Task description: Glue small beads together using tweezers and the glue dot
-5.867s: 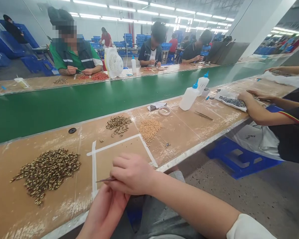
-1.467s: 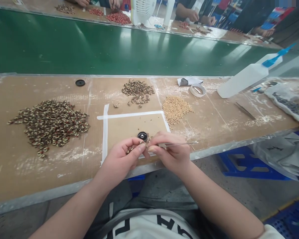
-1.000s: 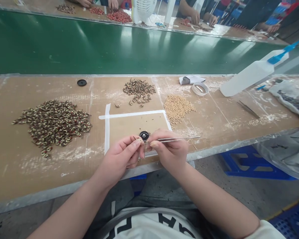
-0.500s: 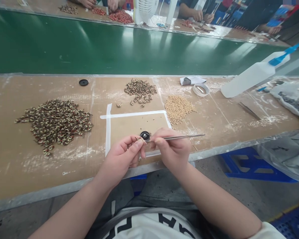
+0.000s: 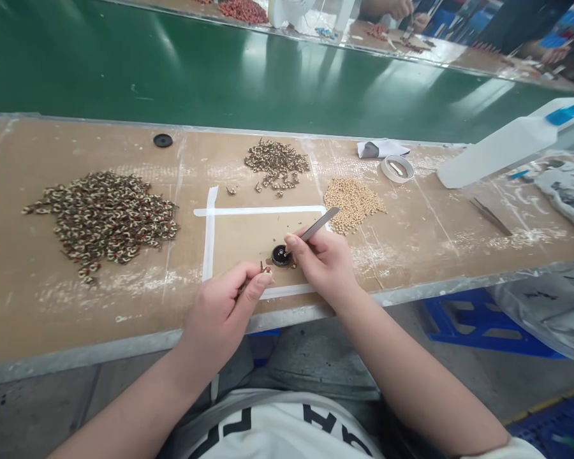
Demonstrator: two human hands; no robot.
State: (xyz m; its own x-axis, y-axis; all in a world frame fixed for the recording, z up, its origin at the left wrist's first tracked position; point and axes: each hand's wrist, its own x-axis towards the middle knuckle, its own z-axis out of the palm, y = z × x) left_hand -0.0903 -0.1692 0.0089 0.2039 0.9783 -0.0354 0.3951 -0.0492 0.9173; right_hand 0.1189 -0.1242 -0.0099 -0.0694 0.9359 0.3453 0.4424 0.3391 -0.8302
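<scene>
Pinched between the thumb and forefinger of my left hand (image 5: pixel 224 303) is a small cream-and-brown piece with a red spot (image 5: pixel 266 271). My right hand (image 5: pixel 328 264) grips metal tweezers (image 5: pixel 321 223), slanted with the back end up to the right. Their tip points down into a small round black dish (image 5: pixel 274 261) holding dark, shiny liquid. That dish lies on the board inside a white tape outline (image 5: pixel 263 211), just beyond my fingers. Whether the tweezers hold anything at the tip I cannot tell.
A large heap of similar pieces (image 5: pixel 110 217) lies left, a smaller heap (image 5: pixel 275 159) behind, tan beads (image 5: pixel 351 203) to the right. Farther right are a tape roll (image 5: pixel 397 169), a white bottle (image 5: pixel 500 153) and other tweezers (image 5: pixel 490 217). A black lid (image 5: pixel 162 140) lies at back left.
My right hand has left the piece and swung the tweezers upright, tip now in the dish. My left hand has drawn slightly left with its piece. The view has shifted.
</scene>
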